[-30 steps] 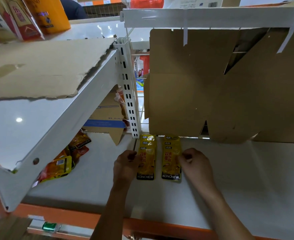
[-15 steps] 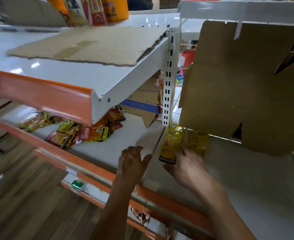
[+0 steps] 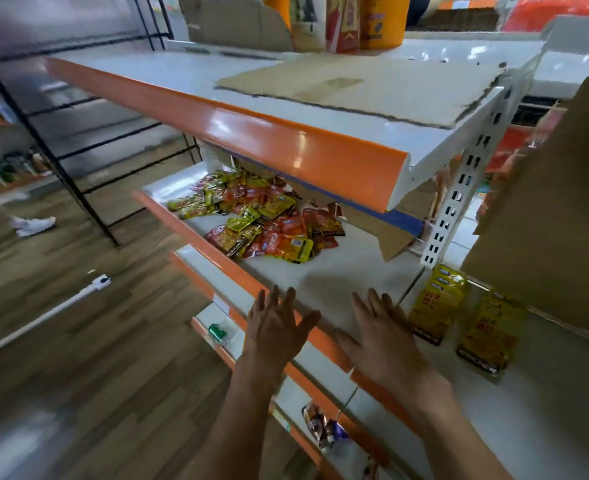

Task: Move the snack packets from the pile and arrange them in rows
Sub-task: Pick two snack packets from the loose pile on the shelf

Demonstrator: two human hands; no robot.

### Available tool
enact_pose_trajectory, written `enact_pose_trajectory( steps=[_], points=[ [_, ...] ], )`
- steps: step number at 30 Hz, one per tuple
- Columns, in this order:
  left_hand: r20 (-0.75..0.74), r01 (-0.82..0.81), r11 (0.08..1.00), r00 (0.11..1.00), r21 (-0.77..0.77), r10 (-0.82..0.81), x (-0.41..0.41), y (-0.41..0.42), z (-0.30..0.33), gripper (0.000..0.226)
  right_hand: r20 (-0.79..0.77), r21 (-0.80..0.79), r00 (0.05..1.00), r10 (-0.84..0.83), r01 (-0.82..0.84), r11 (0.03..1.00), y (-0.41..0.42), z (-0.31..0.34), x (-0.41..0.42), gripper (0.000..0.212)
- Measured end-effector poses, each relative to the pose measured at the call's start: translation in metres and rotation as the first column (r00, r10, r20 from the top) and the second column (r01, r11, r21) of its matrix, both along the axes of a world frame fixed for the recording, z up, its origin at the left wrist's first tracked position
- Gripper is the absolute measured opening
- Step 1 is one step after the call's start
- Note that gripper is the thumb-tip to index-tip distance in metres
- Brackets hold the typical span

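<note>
Both hands have left the two yellow packets [image 3: 459, 317] lying side by side on the shelf [image 3: 338, 271]; left hand [image 3: 275, 327] and right hand [image 3: 383, 337], fingers spread and empty, head for the pile [image 3: 258, 220] at the shelf's left end.

The head camera looks down and leftward, close over the white shelf [image 3: 338, 271].

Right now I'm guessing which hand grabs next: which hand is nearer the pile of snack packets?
Left. The left hand hovers open just below the pile of snack packets; the right hand is farther right, beside the two yellow packets.
</note>
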State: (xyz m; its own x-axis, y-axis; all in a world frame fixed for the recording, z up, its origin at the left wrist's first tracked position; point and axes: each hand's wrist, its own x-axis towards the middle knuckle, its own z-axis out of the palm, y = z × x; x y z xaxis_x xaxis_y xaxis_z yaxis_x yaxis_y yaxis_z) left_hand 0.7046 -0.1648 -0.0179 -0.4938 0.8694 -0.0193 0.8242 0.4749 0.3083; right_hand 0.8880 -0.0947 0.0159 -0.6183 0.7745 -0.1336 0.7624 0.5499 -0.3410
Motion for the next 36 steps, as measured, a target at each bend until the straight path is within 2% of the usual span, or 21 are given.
enact_pose_trajectory(
  steps=[4, 6, 10, 15, 25, 28, 32, 36],
  points=[
    [-0.041, -0.056, 0.998, 0.997, 0.04, 0.058, -0.038, -0.008, 0.01, 0.109, 0.001, 0.031, 1.0, -0.008, 0.008, 0.999, -0.01, -0.004, -0.043, 0.082],
    [-0.052, -0.062, 0.997, 0.997, 0.037, 0.064, -0.059, -0.013, 0.015, 0.105, -0.008, 0.015, 1.0, -0.008, 0.008, 1.0, -0.014, -0.005, -0.068, 0.083],
    [0.005, -0.088, 0.996, 0.996, 0.01, 0.088, -0.102, -0.026, 0.023, 0.084, -0.012, 0.007, 1.0, -0.015, 0.015, 1.0, -0.025, -0.005, -0.118, 0.08],
    [0.044, -0.069, 0.997, 0.997, -0.017, 0.07, -0.171, -0.037, 0.026, 0.082, -0.044, -0.014, 0.997, -0.057, 0.057, 0.998, -0.031, -0.009, -0.189, 0.079],
    [-0.037, 0.024, 0.998, 0.999, -0.054, -0.026, -0.278, -0.026, 0.04, 0.079, -0.094, 0.027, 0.984, -0.15, 0.153, 0.988, -0.021, -0.002, -0.293, 0.074],
    [-0.015, 0.048, 0.998, 0.999, -0.039, -0.049, -0.298, -0.011, 0.037, 0.077, -0.145, 0.028, 0.976, -0.163, 0.168, 0.985, -0.013, 0.0, -0.315, 0.071],
    [-0.034, 0.093, 0.996, 0.995, 0.004, -0.092, -0.324, 0.011, 0.02, 0.073, -0.193, 0.017, 0.966, -0.174, 0.18, 0.983, 0.009, -0.003, -0.345, 0.079],
    [-0.017, 0.119, 0.993, 0.993, -0.006, -0.119, -0.353, 0.038, 0.005, 0.073, -0.192, 0.023, 0.959, -0.211, 0.219, 0.976, 0.039, -0.011, -0.38, 0.062]
  ],
)
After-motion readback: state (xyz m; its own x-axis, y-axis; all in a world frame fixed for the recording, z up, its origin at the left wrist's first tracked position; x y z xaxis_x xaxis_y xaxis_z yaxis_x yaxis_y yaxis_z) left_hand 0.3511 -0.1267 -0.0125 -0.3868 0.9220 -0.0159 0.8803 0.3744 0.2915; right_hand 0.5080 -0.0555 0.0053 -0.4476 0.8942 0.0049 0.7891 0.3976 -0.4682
